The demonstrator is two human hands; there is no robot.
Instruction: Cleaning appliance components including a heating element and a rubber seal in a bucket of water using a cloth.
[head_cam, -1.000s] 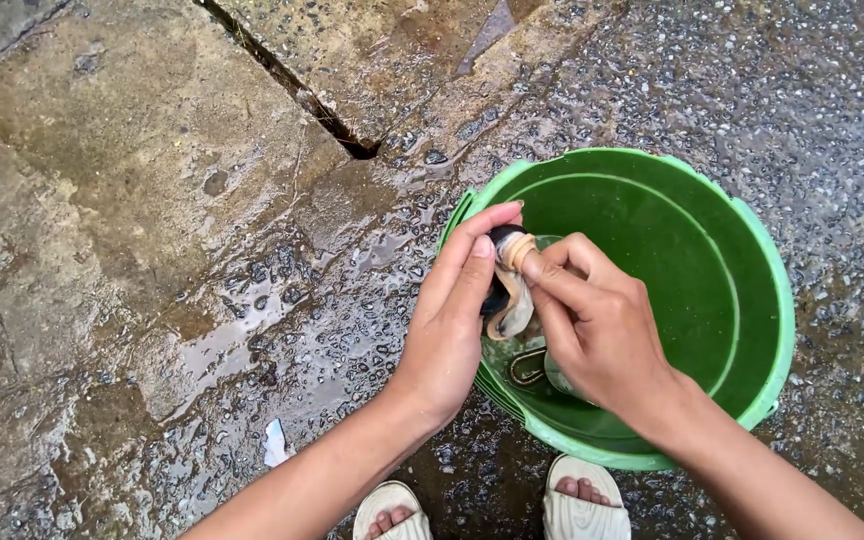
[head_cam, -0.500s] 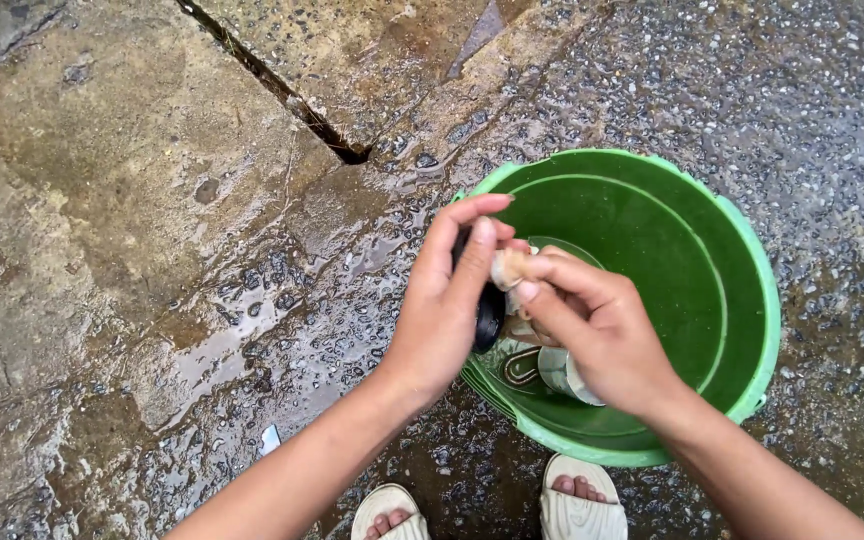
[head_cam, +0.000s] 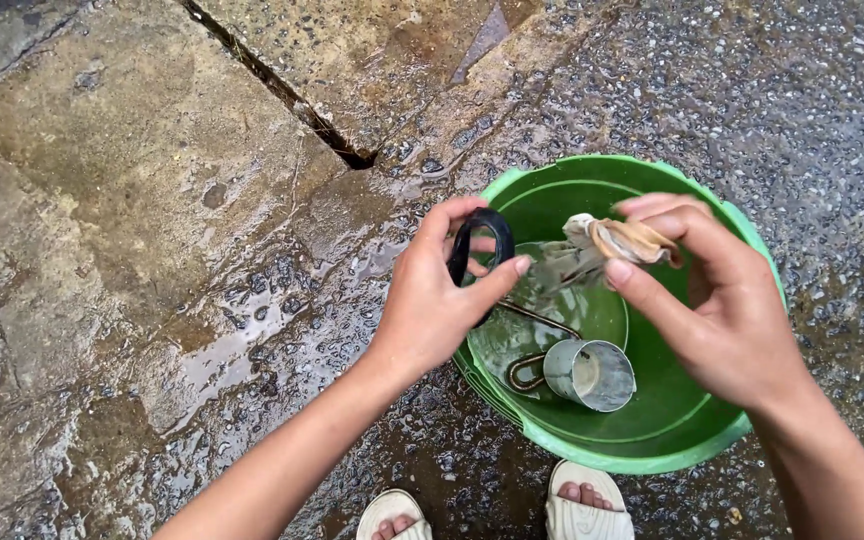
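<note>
My left hand pinches a black rubber ring upright over the left rim of a green plastic bucket. Over the bucket's middle, my right hand grips a wet beige-and-grey cloth between thumb and fingers. The two hands are apart, the cloth clear of the ring. Down inside the bucket lies a small metal cup on its side in shallow water, with a dark wire handle beside it.
The bucket stands on wet ground: pebbled concrete to the right, stained slabs with a dark crack to the left. My feet in white sandals are just below the bucket.
The hands were together, the cloth wrapped on the ring. Now they have separated: the right hand pulled the cloth away to the right, and the ring stays in the left.
</note>
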